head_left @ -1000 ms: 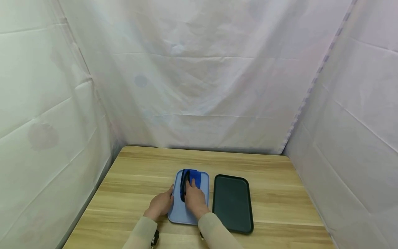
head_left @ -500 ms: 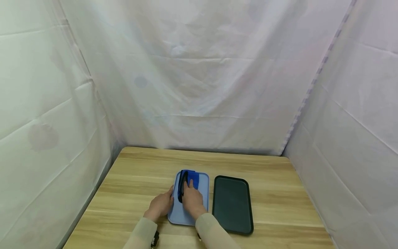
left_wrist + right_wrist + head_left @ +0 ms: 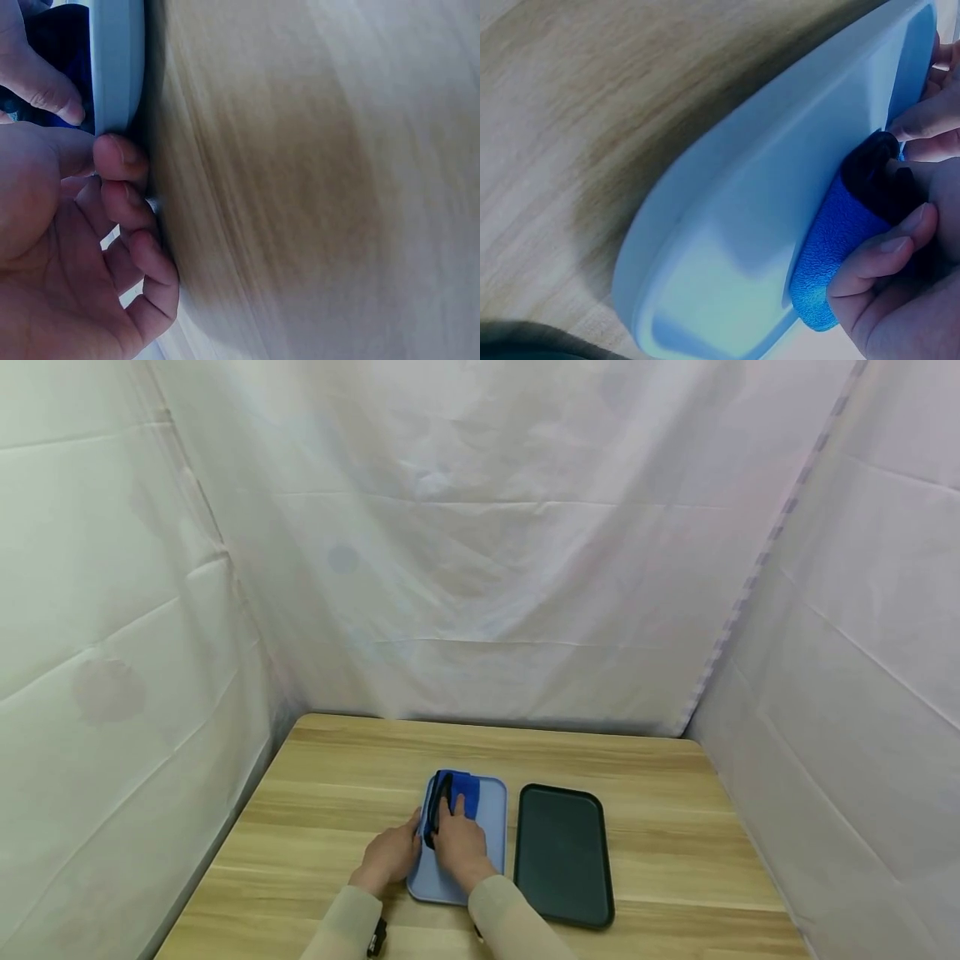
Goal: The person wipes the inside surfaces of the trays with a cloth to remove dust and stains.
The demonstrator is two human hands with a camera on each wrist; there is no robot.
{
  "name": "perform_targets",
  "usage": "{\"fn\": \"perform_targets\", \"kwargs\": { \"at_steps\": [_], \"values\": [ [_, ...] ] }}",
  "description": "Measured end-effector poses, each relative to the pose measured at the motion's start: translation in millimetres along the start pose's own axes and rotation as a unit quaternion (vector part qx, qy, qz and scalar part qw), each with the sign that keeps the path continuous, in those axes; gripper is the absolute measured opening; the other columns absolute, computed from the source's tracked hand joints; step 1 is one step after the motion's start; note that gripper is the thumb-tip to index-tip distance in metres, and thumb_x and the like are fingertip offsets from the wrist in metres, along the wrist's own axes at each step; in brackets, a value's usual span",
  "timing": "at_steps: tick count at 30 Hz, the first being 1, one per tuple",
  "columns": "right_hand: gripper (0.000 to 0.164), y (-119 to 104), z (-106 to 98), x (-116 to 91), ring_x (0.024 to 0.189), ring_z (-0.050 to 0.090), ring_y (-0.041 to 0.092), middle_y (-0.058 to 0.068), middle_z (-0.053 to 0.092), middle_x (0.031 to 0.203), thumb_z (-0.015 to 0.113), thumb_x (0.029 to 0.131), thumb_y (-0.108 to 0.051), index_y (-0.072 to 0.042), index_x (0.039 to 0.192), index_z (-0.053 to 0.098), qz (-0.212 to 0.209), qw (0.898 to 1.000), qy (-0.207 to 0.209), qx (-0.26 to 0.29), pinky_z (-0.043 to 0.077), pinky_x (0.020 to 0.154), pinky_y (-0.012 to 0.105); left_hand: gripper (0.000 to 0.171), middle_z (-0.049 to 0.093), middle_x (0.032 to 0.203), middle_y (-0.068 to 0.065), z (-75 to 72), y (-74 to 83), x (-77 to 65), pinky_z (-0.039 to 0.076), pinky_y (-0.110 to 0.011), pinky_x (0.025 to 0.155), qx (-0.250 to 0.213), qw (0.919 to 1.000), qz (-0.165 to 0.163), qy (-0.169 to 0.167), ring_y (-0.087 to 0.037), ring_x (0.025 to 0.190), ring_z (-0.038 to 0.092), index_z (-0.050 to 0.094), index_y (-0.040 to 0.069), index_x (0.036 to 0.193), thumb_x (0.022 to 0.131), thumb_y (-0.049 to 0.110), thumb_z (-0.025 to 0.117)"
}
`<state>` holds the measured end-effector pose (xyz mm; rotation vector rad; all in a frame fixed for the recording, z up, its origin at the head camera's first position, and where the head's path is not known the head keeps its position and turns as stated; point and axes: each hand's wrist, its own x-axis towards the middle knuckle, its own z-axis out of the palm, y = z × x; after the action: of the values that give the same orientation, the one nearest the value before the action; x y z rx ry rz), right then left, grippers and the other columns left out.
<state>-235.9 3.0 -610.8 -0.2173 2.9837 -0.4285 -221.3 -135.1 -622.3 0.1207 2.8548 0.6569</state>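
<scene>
In the head view, a light blue tray (image 3: 491, 835) lies on the wooden table. My left hand (image 3: 392, 853) is at its left rim; in the left wrist view its thumb and index finger pinch the rim, the other fingers curled beside it. My right hand (image 3: 460, 843) is over the tray, holding a folded blue cloth (image 3: 467, 789) with black edging. The right wrist view shows the fuzzy cloth (image 3: 832, 255) bent round on the tray's surface, fingertips curled against it. Part of the cloth is hidden under the right hand.
A dark green tray (image 3: 564, 856) lies to the right of the light blue one, a narrow gap between them. Pale curtains (image 3: 480, 568) hang behind the table (image 3: 337, 785) and along both sides.
My right hand has moved a little left and toward me, carrying the cloth toward the tray's left rim. The left hand stays at the rim.
</scene>
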Motion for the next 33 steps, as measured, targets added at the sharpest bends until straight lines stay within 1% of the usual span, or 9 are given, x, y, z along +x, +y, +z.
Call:
{"fn": "perform_targets", "kwargs": {
  "at_steps": [2, 8, 14, 16, 20, 22, 28, 33],
  "values": [
    [0.068, -0.5, 0.1, -1.4, 0.07, 0.068, 0.028, 0.025, 0.039, 0.149, 0.069, 0.088, -0.038, -0.015, 0.147, 0.042, 0.0, 1.0, 0.001, -0.004, 0.054, 0.061, 0.042, 0.053, 0.07, 0.106, -0.019, 0.1, 0.7, -0.4, 0.049, -0.044, 0.062, 0.002, 1.0, 0.001, 0.0, -0.024, 0.074, 0.063, 0.039, 0.012, 0.149, 0.098, 0.024, 0.051],
    [0.067, -3.5, 0.3, -4.3, 0.076, 0.069, 0.029, 0.025, 0.039, 0.149, 0.067, 0.089, -0.038, -0.016, 0.147, 0.043, -0.005, 1.0, -0.005, -0.013, 0.055, 0.064, 0.043, 0.054, 0.071, 0.104, -0.018, -0.2, 0.8, -2.2, 0.049, -0.045, 0.062, 0.006, 1.0, 0.003, 0.0, -0.026, 0.075, 0.065, 0.039, 0.011, 0.149, 0.098, 0.022, 0.053],
    [0.066, -5.4, 0.9, -6.6, 0.081, 0.07, 0.031, 0.024, 0.039, 0.149, 0.067, 0.089, -0.038, -0.017, 0.147, 0.043, -0.004, 1.0, -0.012, -0.015, 0.055, 0.066, 0.044, 0.054, 0.071, 0.103, -0.018, 0.0, 1.1, -3.2, 0.049, -0.044, 0.061, 0.004, 1.0, 0.004, -0.002, -0.024, 0.072, 0.063, 0.039, 0.012, 0.149, 0.098, 0.022, 0.053],
    [0.065, -5.5, 0.7, -6.9, 0.085, 0.07, 0.032, 0.024, 0.039, 0.15, 0.066, 0.09, -0.039, -0.017, 0.147, 0.043, -0.003, 1.0, -0.014, -0.015, 0.055, 0.068, 0.044, 0.054, 0.071, 0.103, -0.018, 0.0, 1.2, -2.9, 0.048, -0.043, 0.06, 0.002, 1.0, 0.005, -0.001, -0.023, 0.071, 0.062, 0.039, 0.012, 0.149, 0.098, 0.022, 0.053],
    [0.064, -5.9, -1.0, -8.2, 0.088, 0.07, 0.032, 0.024, 0.038, 0.15, 0.065, 0.09, -0.039, -0.017, 0.147, 0.043, -0.002, 1.0, -0.018, -0.011, 0.055, 0.071, 0.045, 0.054, 0.071, 0.104, -0.017, 0.0, 1.5, -2.1, 0.048, -0.043, 0.06, 0.001, 1.0, 0.006, 0.0, -0.023, 0.071, 0.062, 0.039, 0.013, 0.149, 0.098, 0.023, 0.052],
    [0.064, -6.1, -1.5, -9.4, 0.084, 0.07, 0.032, 0.024, 0.038, 0.15, 0.065, 0.09, -0.039, -0.017, 0.146, 0.044, -0.003, 1.0, -0.018, -0.009, 0.055, 0.069, 0.045, 0.053, 0.071, 0.105, -0.017, -0.3, 1.9, -1.9, 0.048, -0.043, 0.06, 0.001, 1.0, 0.008, 0.0, -0.023, 0.073, 0.063, 0.039, 0.012, 0.149, 0.098, 0.023, 0.052],
    [0.062, -6.9, 1.1, -14.6, 0.064, 0.064, 0.027, 0.025, 0.04, 0.149, 0.064, 0.091, -0.036, -0.016, 0.146, 0.045, -0.013, 1.0, -0.006, -0.021, 0.051, 0.055, 0.04, 0.054, 0.071, 0.102, -0.017, -0.9, 2.1, -2.4, 0.048, -0.043, 0.06, -0.005, 1.0, 0.007, 0.0, -0.025, 0.073, 0.064, 0.039, 0.012, 0.149, 0.098, 0.022, 0.052],
    [0.059, -9.4, 1.3, -18.6, 0.06, 0.062, 0.025, 0.025, 0.042, 0.148, 0.062, 0.092, -0.034, -0.016, 0.145, 0.046, -0.015, 1.0, 0.0, -0.026, 0.049, 0.05, 0.038, 0.054, 0.071, 0.105, -0.018, -1.1, 1.6, -2.6, 0.049, -0.045, 0.062, -0.004, 1.0, -0.003, -0.004, -0.028, 0.077, 0.066, 0.038, 0.013, 0.149, 0.098, 0.022, 0.053]
  ]
}}
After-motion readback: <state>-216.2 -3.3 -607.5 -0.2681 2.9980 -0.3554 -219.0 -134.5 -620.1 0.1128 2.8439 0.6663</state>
